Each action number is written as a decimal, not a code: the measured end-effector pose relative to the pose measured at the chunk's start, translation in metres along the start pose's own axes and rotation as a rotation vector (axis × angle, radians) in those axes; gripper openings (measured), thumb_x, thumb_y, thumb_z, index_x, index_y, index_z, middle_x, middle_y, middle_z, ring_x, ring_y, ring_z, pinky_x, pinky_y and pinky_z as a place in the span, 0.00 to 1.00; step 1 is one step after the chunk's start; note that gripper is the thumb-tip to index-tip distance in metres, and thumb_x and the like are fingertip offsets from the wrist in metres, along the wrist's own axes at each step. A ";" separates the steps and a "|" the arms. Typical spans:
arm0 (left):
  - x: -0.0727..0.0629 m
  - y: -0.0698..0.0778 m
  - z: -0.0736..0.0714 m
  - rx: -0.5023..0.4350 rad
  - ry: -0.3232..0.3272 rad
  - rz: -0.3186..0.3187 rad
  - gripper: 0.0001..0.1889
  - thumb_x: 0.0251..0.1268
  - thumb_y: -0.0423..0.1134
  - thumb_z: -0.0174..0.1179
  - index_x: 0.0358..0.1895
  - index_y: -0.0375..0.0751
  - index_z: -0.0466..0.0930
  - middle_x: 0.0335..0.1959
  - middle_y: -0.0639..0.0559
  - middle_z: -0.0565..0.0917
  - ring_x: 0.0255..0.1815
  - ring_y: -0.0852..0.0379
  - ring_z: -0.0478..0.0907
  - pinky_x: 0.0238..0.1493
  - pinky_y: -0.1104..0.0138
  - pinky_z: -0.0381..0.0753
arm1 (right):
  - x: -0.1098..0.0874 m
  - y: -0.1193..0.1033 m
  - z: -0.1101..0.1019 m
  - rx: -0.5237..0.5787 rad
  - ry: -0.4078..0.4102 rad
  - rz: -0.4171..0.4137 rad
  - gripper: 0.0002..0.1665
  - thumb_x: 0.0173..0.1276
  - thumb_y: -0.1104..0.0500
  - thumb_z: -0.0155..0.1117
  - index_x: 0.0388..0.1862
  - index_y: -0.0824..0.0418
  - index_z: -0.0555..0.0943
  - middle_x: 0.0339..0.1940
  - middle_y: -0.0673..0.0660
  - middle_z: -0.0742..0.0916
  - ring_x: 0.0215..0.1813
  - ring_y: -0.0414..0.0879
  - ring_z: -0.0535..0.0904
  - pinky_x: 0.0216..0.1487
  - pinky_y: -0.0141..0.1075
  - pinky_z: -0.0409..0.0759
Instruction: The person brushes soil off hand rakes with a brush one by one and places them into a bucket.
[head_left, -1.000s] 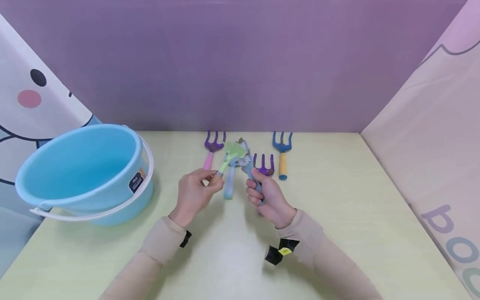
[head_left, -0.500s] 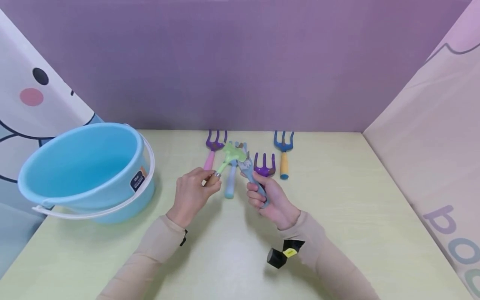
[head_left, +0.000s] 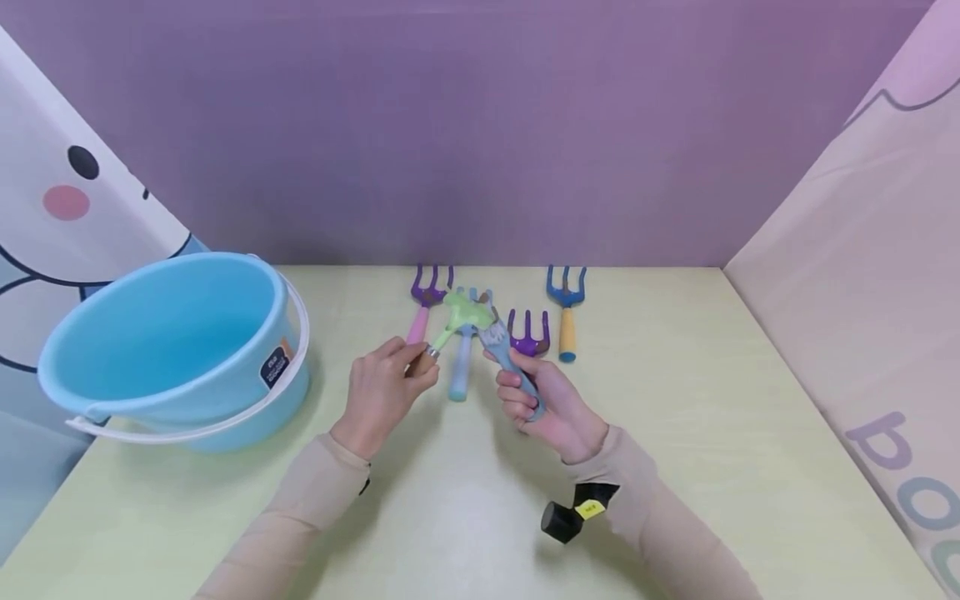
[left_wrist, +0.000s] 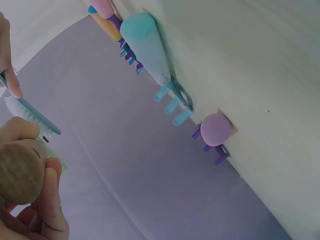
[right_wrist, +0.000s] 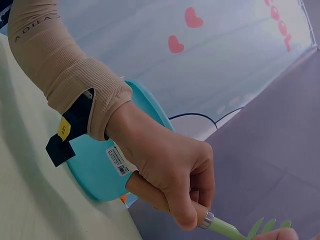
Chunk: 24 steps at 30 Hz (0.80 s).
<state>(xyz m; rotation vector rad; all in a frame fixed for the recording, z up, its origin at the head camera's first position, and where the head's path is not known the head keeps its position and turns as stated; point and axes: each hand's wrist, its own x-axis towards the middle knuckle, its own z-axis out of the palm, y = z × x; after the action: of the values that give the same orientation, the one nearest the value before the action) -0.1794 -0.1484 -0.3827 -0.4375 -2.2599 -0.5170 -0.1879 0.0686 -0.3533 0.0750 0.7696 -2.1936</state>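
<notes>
In the head view my left hand [head_left: 381, 396] grips the wooden handle [head_left: 424, 361] of a small light-green garden fork [head_left: 468, 312]. My right hand [head_left: 553, 407] holds a blue brush [head_left: 519, 377] whose head meets the right side of the green fork head. White bristles on the brush [left_wrist: 22, 109] show in the left wrist view; the fork head is mostly hidden there behind its handle and fingers. Green tines [right_wrist: 257, 227] appear at the bottom of the right wrist view, near a right fingertip [right_wrist: 280, 234]. Under both tools lies a light-blue fork [head_left: 459, 375] on the table.
A large blue bucket [head_left: 288, 408] with a white handle stands at the left. Behind the hands lie a purple fork with a pink handle [head_left: 417, 325], another purple fork [head_left: 529, 342] and a blue fork with a yellow handle [head_left: 567, 333]. A purple wall [head_left: 480, 150] rises behind the table.
The brush has moved down along the green fork head, from its upper right to its lower right. My right hand has drawn slightly toward me; the left hand keeps its hold, barely moving.
</notes>
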 end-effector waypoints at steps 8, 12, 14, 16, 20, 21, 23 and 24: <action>-0.001 -0.003 0.000 0.030 0.014 -0.007 0.06 0.42 0.36 0.66 0.25 0.37 0.84 0.14 0.54 0.71 0.12 0.63 0.61 0.12 0.72 0.59 | -0.001 -0.003 -0.003 -0.073 0.040 -0.037 0.18 0.75 0.51 0.31 0.57 0.58 0.59 0.17 0.45 0.64 0.16 0.36 0.46 0.16 0.24 0.46; -0.002 -0.005 -0.001 -0.008 -0.012 -0.068 0.08 0.43 0.37 0.65 0.28 0.37 0.85 0.14 0.54 0.72 0.12 0.63 0.64 0.14 0.71 0.62 | -0.001 -0.009 -0.003 -0.139 0.085 -0.069 0.17 0.75 0.50 0.33 0.56 0.56 0.61 0.17 0.45 0.64 0.15 0.36 0.47 0.15 0.24 0.47; -0.002 -0.004 -0.002 -0.043 -0.033 -0.114 0.09 0.44 0.37 0.65 0.30 0.37 0.86 0.15 0.53 0.75 0.13 0.63 0.67 0.15 0.70 0.65 | 0.000 -0.011 -0.004 -0.165 0.099 -0.085 0.16 0.75 0.50 0.33 0.54 0.57 0.62 0.17 0.45 0.64 0.16 0.36 0.47 0.15 0.24 0.46; -0.001 -0.004 -0.003 -0.080 -0.050 -0.158 0.09 0.45 0.37 0.64 0.31 0.38 0.86 0.17 0.53 0.78 0.14 0.63 0.69 0.17 0.70 0.67 | 0.001 -0.012 -0.004 -0.192 0.112 -0.103 0.15 0.75 0.50 0.34 0.52 0.57 0.62 0.17 0.45 0.65 0.16 0.36 0.46 0.15 0.24 0.46; -0.001 -0.002 -0.005 -0.190 -0.103 -0.275 0.11 0.46 0.39 0.64 0.35 0.39 0.86 0.22 0.52 0.82 0.16 0.63 0.71 0.21 0.69 0.70 | 0.001 -0.013 -0.006 -0.241 0.131 -0.157 0.13 0.75 0.51 0.34 0.48 0.57 0.62 0.17 0.45 0.66 0.16 0.37 0.46 0.14 0.24 0.47; -0.002 -0.002 -0.006 -0.246 -0.127 -0.326 0.12 0.47 0.40 0.65 0.36 0.40 0.86 0.23 0.52 0.82 0.16 0.62 0.71 0.20 0.69 0.71 | 0.000 -0.014 -0.006 -0.258 0.135 -0.172 0.12 0.75 0.51 0.34 0.48 0.56 0.62 0.17 0.45 0.66 0.15 0.37 0.47 0.13 0.24 0.48; -0.003 -0.003 -0.009 -0.381 -0.176 -0.442 0.14 0.47 0.40 0.66 0.39 0.41 0.85 0.25 0.51 0.83 0.16 0.61 0.71 0.18 0.69 0.71 | -0.001 -0.015 -0.007 -0.281 0.144 -0.195 0.11 0.75 0.51 0.34 0.49 0.55 0.61 0.17 0.45 0.68 0.15 0.36 0.48 0.13 0.24 0.49; -0.003 -0.004 -0.010 -0.461 -0.201 -0.503 0.14 0.47 0.40 0.66 0.40 0.41 0.85 0.25 0.51 0.83 0.16 0.61 0.70 0.16 0.69 0.71 | -0.002 -0.016 -0.007 -0.289 0.149 -0.204 0.11 0.75 0.52 0.35 0.49 0.54 0.61 0.17 0.45 0.68 0.14 0.36 0.49 0.13 0.24 0.49</action>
<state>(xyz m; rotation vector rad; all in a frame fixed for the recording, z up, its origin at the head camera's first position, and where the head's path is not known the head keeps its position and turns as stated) -0.1731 -0.1569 -0.3797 -0.1378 -2.4399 -1.3177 -0.1992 0.0815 -0.3510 0.0145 1.2174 -2.2599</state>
